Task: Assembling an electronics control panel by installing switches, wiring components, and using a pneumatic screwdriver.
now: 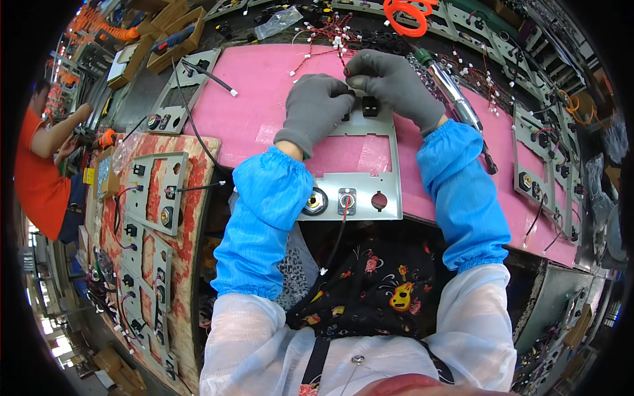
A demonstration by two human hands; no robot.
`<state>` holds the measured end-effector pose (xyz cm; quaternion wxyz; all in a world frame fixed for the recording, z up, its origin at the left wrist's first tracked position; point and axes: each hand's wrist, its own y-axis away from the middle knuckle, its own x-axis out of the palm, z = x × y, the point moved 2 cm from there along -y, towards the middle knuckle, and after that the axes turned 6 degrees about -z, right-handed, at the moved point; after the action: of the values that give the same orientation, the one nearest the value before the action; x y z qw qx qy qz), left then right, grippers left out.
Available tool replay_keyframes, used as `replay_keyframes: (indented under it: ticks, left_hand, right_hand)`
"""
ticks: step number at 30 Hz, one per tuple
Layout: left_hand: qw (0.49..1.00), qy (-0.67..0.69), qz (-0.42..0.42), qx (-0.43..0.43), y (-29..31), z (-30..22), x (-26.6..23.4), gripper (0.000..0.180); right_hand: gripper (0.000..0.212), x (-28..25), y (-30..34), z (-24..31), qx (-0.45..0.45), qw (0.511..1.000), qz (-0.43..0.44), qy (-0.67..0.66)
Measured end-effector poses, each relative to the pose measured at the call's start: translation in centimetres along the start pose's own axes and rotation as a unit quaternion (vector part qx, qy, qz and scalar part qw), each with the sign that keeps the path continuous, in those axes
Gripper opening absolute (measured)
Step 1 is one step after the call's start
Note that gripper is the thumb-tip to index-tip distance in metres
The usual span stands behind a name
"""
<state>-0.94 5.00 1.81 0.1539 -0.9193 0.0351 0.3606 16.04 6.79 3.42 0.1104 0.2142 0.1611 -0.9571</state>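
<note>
Panel: grey metal frame (362, 183), flat on the pink sheet (231, 86) at its near edge, square to the wearer's body, probably for easy reach with both hands.
Pink sheet: spread under the frame, perhaps to spare its finish.
Left hand: gloved (316, 105), at the frame's far strip, fingers curled; cannot tell whether they grip anything.
Right hand: gloved (391, 79), just beside the left, thumb and forefinger drawn close; contents hidden.
Far strip: black rectangular block (370, 106) seated upright, partly between the hands.
Near strip: round threaded fitting (315, 201), fitting on a dark plate (347, 201), bare round hole (378, 201).
Lead: dark with red (341, 243), hanging over the near edge, seemingly left loose.
Power driver: silver and green (456, 92), right of the hands, presumably parked within reach.
</note>
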Motion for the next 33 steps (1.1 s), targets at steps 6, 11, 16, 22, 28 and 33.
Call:
replay_keyframes:
  ticks: [6,11,16,22,28,33]
  left_hand:
    - [1.0,0.006,0.016,0.004,0.0,0.0,0.0,0.025]
    - [0.999,-0.033,-0.012,0.022,0.4,-0.2,0.0,0.024]
    - [1.0,0.017,-0.006,0.006,0.2,0.0,0.4,0.022]
    - [0.995,0.077,0.033,-0.057,-0.2,0.3,0.2,0.024]
    - [0.986,0.131,0.048,-0.091,-0.4,0.4,0.1,0.024]
    - [0.979,0.148,0.067,-0.123,-0.4,-0.4,0.0,0.023]
  right_hand:
    - [0.019,-0.1,0.2,-1.0,0.03,0.997,-0.023,-0.063]
    - [0.021,-0.1,0.8,-0.9,0.016,0.996,-0.018,-0.08]
    - [0.019,-0.1,0.9,-1.0,-0.003,0.997,-0.029,-0.076]
    - [0.016,0.2,0.6,-0.9,0.012,0.997,-0.024,-0.079]
    - [0.018,0.2,0.3,-0.9,0.012,0.998,-0.014,-0.054]
    - [0.021,0.0,0.2,-1.3,-0.01,0.998,-0.02,-0.063]
